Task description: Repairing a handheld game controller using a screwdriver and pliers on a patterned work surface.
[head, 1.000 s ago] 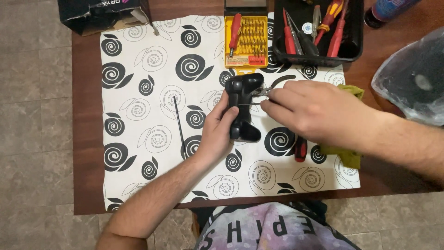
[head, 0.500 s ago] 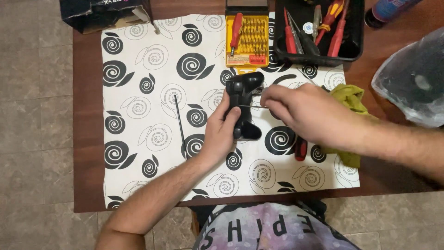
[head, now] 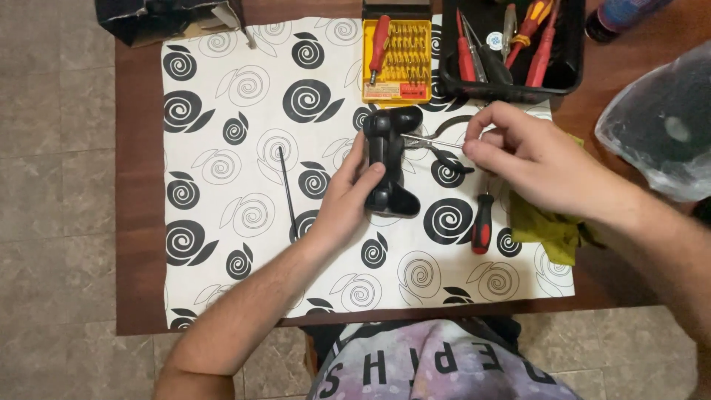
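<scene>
A black game controller (head: 389,159) stands on its side on a white mat with black spirals (head: 244,111). My left hand (head: 346,196) grips it from the left, thumb on its face. My right hand (head: 533,159) is to the controller's right, pinching a thin metal tool (head: 433,141) whose tip points at the controller's upper part. I cannot tell whether the tip touches it. A small black curved piece (head: 450,160) lies on the mat just below the tool.
A red-and-black screwdriver (head: 482,222) and a green cloth (head: 544,226) lie under my right hand. A thin black rod (head: 286,189) lies to the left. Behind are a yellow bit set (head: 396,59), a black tool tray (head: 511,92) and a plastic bag (head: 663,130).
My right hand has drawn back to the right, away from the controller, with the thin tool. The left hand still holds the controller in place.
</scene>
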